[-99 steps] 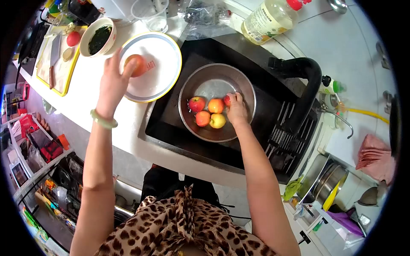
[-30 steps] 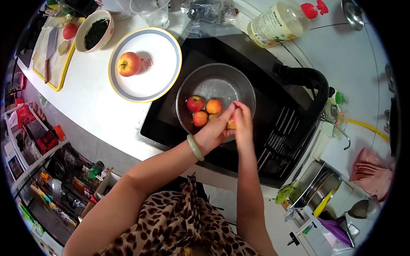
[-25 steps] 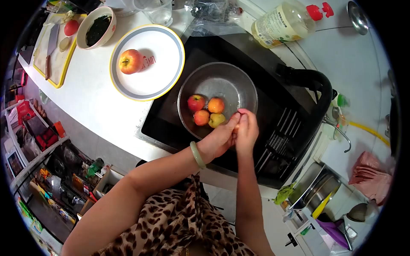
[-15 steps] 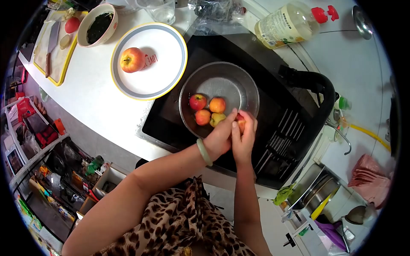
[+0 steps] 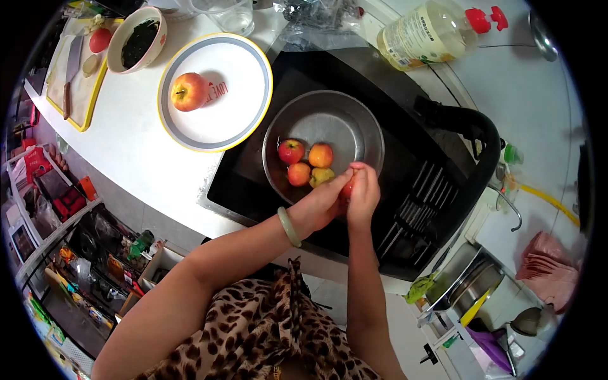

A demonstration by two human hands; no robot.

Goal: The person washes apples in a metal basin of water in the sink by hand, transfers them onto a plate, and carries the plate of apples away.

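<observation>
— What are the hands doing?
— The left hand [image 5: 320, 204] and right hand [image 5: 362, 195] are pressed together around a small red fruit [image 5: 348, 187] at the near rim of the steel bowl [image 5: 361, 130], centre frame. Fingers hide most of it.
— And inside the bowl?
— Four more fruits [image 5: 305, 163] in the bowl; whether it holds water is hard to tell.
— Further out?
— One apple [image 5: 189, 91] on a plate [image 5: 244, 95], upper left on the counter [image 5: 136, 152]. The cutting board [image 5: 79, 95] is cut off at the edge.

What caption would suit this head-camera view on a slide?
Both hands, left hand and right hand, hold a small red fruit over the round steel basin.
</observation>
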